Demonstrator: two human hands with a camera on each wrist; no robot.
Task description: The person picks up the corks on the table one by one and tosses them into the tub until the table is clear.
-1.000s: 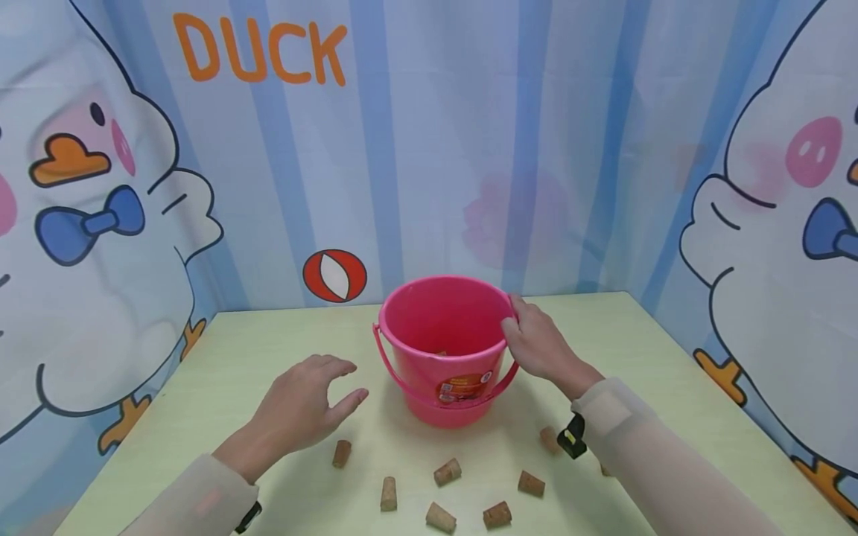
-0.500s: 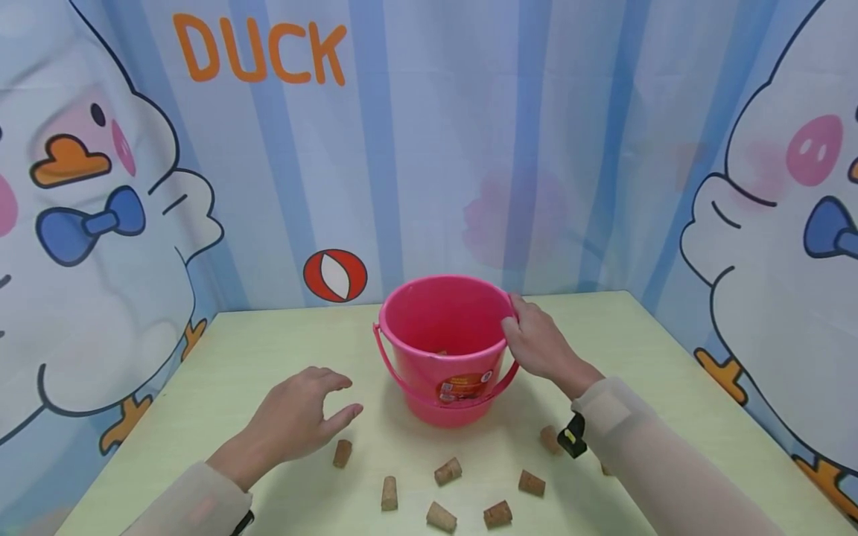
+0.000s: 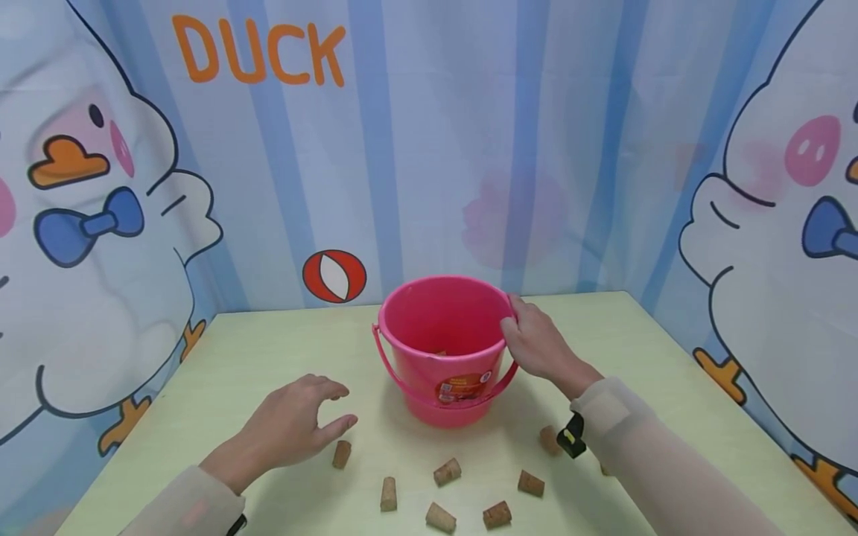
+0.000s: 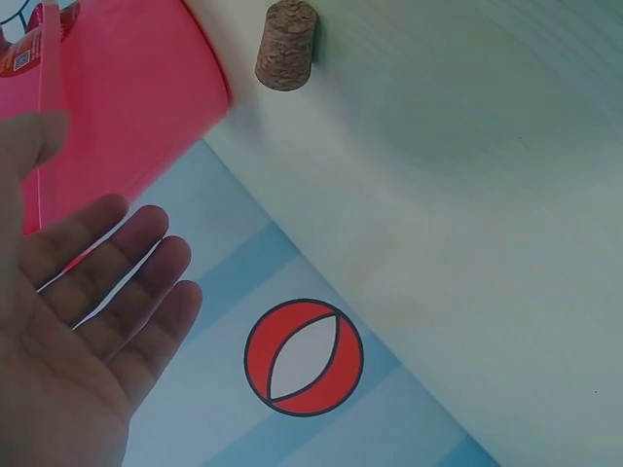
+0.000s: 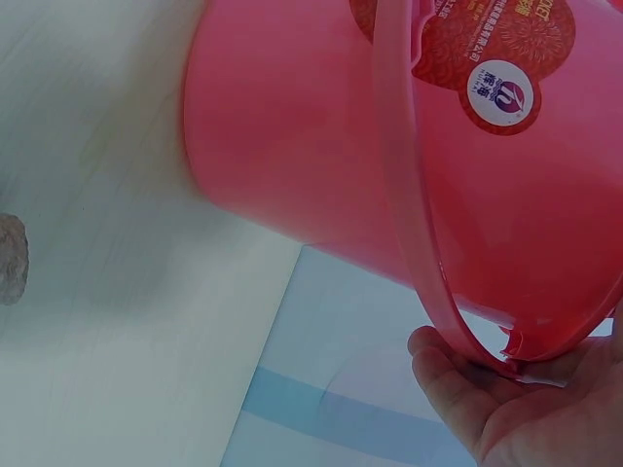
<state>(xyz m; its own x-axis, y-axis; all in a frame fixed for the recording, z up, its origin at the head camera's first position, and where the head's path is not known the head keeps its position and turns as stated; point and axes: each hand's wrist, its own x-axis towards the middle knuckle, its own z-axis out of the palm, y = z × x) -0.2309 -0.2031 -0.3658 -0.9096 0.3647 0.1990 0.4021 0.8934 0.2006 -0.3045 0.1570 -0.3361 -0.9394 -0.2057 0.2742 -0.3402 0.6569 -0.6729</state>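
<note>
A pink bucket (image 3: 442,380) stands upright on the table, its handle hanging down across the front. My right hand (image 3: 541,344) grips its rim on the right side, thumb over the edge; in the right wrist view the fingers (image 5: 453,394) lie outside, by the handle joint. Left of the bucket, my left hand (image 3: 284,424) hovers with fingers spread and nothing in them. Just under its thumb a cork (image 3: 342,454) lies on the table, also visible as a cork (image 4: 287,46) in the left wrist view. A bit of cork (image 3: 440,353) shows inside the bucket.
Several corks lie in front of the bucket, among them a pale cork (image 3: 441,517), a darker cork (image 3: 497,514) and a cork (image 3: 550,440) close to the right wrist. Behind the table (image 3: 281,335) hangs a printed curtain (image 3: 436,149) with duck figures.
The left hand has drawn back slightly, down and to the left, away from the bucket. My right hand keeps its grip on the rim, and the corks stay put.
</note>
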